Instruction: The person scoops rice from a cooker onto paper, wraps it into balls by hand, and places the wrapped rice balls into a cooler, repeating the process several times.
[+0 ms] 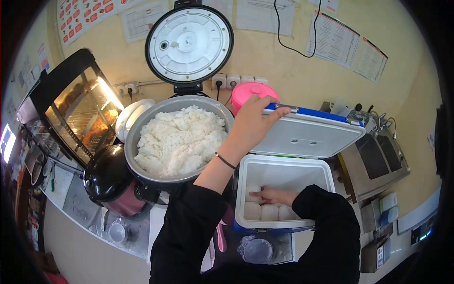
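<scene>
Black fabric sleeves [179, 227]: left hand [254, 119] clasps blue-edged white plastic lid [309, 137], best held steady; half-curled right hand [275, 195], grip indiscernible, lies among round white bundles [269, 213].

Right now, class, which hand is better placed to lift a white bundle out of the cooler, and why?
Probably the right hand: it is inside the cooler, at the white bundles. The left hand holds the raised lid.

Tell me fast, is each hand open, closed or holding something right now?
Left hand: closed on the cooler lid edge.
Right hand: inside the cooler, at the white bundles; grip can't be told.
</scene>
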Available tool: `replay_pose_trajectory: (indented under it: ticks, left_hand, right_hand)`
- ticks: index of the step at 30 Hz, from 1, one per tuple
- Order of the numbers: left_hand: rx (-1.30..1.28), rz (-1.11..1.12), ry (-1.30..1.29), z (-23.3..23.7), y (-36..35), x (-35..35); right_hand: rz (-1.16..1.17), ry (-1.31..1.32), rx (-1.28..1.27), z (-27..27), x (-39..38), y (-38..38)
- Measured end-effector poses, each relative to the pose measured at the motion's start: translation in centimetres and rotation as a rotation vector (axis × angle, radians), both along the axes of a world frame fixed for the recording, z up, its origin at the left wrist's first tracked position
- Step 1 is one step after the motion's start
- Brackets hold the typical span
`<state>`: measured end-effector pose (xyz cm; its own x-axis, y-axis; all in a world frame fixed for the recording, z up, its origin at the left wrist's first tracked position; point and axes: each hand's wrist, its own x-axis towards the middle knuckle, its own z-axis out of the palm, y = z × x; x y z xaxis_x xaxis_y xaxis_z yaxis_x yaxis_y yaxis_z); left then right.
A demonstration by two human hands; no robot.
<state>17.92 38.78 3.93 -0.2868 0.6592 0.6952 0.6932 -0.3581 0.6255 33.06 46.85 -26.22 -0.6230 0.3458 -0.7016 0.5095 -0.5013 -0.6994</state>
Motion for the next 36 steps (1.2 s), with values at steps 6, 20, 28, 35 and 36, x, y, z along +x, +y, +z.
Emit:
replay_pose_trajectory:
  ticks: [6,20,28,35,36]
  left_hand:
    - [-0.040,0.004,0.020,0.3,-1.2,0.7]
    - [-0.042,-0.032,0.055,0.3,-1.7,0.6]
    - [-0.070,-0.025,0.075,0.2,-2.4,1.0]
    - [0.003,0.204,0.355,0.6,-0.2,-2.0]
    - [-0.062,0.201,0.310,0.7,0.6,-3.1]
  right_hand:
    - [-0.015,-0.055,0.159,1.5,0.4,-1.4]
    - [0.204,-0.209,0.080,0.4,-0.7,0.8]
    - [0.725,-0.391,0.534,8.5,-0.9,-0.7]
    - [0.743,-0.209,1.425,31.4,5.0,-7.7]
    - [0.394,-0.119,1.479,32.6,5.2,-8.2]
